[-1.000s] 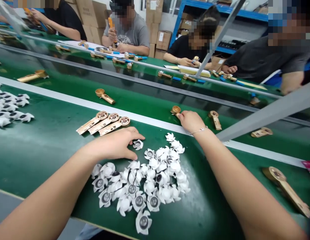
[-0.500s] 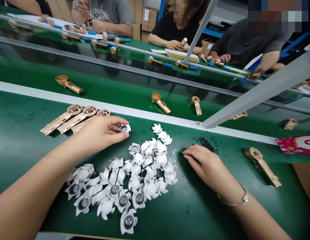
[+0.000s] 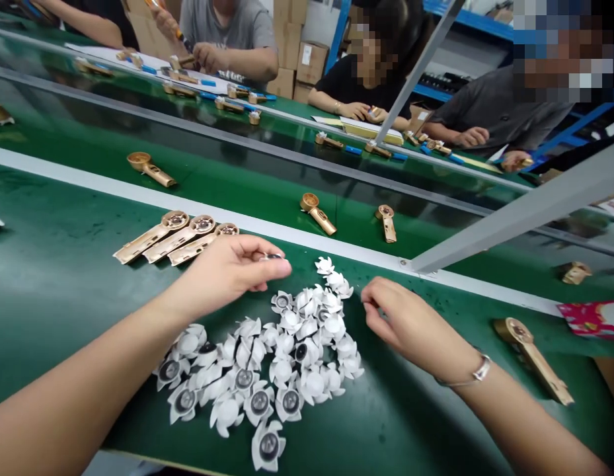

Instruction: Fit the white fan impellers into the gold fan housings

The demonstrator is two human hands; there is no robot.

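My left hand point(image 3: 232, 271) pinches a small white fan blade point(image 3: 273, 256) between thumb and fingers, turned nearly edge-on and mostly covered. It hovers above the far left side of a heap of white fan blades point(image 3: 314, 385), some showing dark round hubs. Beyond my left wrist, three gold handheld-fan shell halves point(image 3: 144, 246) lie side by side, their open insides up. My right hand point(image 3: 403, 314) is right of the heap, thumb and fingertips pressed together. Whatever they hold, if anything, is too small or hidden to name.
Past the white rail point(image 3: 287, 233), gold fan shells point(image 3: 317, 215) lie on a green belt. A slanted grey post point(image 3: 509, 208) rises at right, near another gold shell point(image 3: 537, 360) and a pink packet point(image 3: 591, 318). Several co-workers handle fan parts across the line.
My right hand has moved toward the left hand and its fingers have curled in. The left hand has tilted the fan blade edge-on. The view has shifted left.
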